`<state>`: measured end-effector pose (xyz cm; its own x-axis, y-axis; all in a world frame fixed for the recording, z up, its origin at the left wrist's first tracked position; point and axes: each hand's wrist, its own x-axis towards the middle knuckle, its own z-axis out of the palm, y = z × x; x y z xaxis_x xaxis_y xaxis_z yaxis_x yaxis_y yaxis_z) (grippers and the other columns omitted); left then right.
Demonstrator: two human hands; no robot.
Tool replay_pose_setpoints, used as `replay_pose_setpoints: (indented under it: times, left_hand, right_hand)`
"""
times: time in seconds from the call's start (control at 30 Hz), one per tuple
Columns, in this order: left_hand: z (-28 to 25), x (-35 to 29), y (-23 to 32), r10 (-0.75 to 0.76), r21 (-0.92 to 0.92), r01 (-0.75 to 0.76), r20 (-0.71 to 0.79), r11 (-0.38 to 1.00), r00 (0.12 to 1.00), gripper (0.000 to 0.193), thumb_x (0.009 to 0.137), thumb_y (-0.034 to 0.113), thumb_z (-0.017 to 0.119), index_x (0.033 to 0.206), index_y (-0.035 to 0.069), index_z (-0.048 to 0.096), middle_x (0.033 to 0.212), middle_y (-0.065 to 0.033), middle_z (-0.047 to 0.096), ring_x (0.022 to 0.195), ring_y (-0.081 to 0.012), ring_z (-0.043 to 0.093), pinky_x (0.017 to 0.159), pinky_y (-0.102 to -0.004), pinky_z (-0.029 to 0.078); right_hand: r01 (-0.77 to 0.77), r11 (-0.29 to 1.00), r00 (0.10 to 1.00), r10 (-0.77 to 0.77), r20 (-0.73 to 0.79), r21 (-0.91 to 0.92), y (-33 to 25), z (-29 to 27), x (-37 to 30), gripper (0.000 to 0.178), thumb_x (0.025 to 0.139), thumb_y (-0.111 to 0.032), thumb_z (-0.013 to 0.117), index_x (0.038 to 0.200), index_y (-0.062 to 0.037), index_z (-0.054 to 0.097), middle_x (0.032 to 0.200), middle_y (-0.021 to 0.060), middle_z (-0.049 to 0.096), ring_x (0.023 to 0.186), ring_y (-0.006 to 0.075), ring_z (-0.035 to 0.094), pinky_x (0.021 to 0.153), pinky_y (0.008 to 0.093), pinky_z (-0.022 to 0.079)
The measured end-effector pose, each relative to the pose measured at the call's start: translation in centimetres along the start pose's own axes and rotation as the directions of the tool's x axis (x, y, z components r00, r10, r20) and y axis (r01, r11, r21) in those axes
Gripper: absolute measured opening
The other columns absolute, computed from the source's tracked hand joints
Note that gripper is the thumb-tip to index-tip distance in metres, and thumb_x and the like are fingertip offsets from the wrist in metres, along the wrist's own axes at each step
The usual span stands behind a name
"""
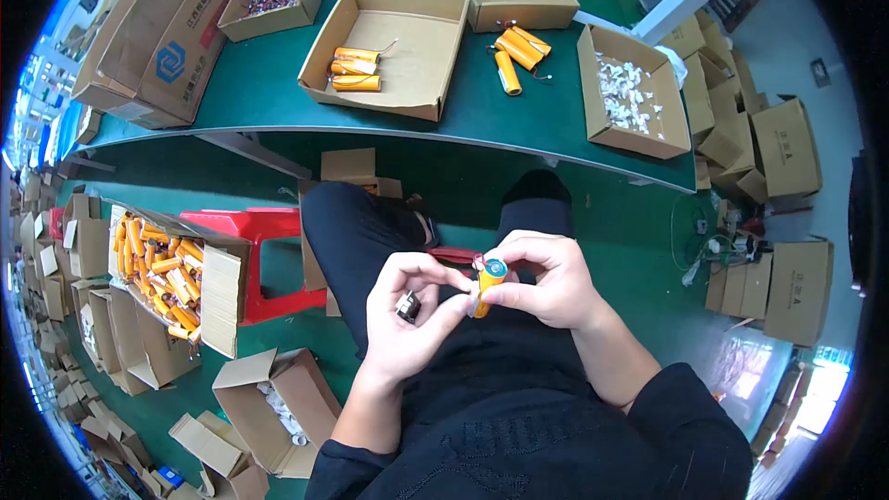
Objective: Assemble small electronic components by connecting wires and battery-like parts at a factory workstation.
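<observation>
Above my lap, my right hand (544,280) grips an orange cylindrical battery (486,295) whose teal end faces up. A thin red wire shows at that end. My left hand (414,310) is closed, its thumb and forefinger pinched against the battery's left side, where a small pale piece shows between the fingertips; I cannot make out its kind. Lower in the same hand, a small black piece with a shiny face (407,306) is held against the palm by the curled fingers.
On the green table are cardboard trays, one with orange batteries (356,82), another with white connectors (626,93), plus loose batteries (521,48). At my left, a red stool (278,222) stands beside a carton of batteries (162,268). More cartons (787,148) stack at right.
</observation>
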<state>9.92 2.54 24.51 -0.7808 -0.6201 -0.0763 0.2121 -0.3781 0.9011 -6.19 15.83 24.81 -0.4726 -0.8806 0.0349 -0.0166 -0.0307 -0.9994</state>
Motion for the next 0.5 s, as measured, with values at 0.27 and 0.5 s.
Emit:
replay_pose_setpoints:
  times: [0.27, 0.5]
  left_hand:
    - [0.4, 0.2, 1.6, -0.019, 0.402, -0.033, 0.127, 0.915, 0.992, 0.031, 0.08, -0.003, 0.078, 0.11, 0.0, 0.07, 0.101, -0.0105, 0.072, 0.064, -0.0081, 0.048, 0.058, -0.0183, 0.037]
    - [1.3, 0.1, 2.3, 0.114, 0.502, -0.204, 0.204, 0.84, 0.972, 0.024, 0.081, -0.003, 0.077, 0.105, 0.0, 0.074, 0.1, -0.0124, 0.073, 0.081, -0.0194, 0.066, 0.072, -0.0262, 0.051]
  right_hand:
    - [0.026, 0.999, 1.0, -0.027, 0.006, 0.029, -0.2, -0.1, -0.2, 0.025, 0.077, -0.001, 0.086, 0.1, -0.0011, 0.077, 0.088, 0.0053, 0.069, 0.069, 0.0094, 0.056, 0.061, 0.0201, 0.045]
    - [0.007, 0.989, 1.0, -0.009, 0.014, 0.148, -0.1, -0.4, -0.3, 0.023, 0.077, 0.0, 0.086, 0.098, -0.0001, 0.077, 0.089, 0.006, 0.07, 0.071, 0.0095, 0.059, 0.062, 0.0195, 0.046]
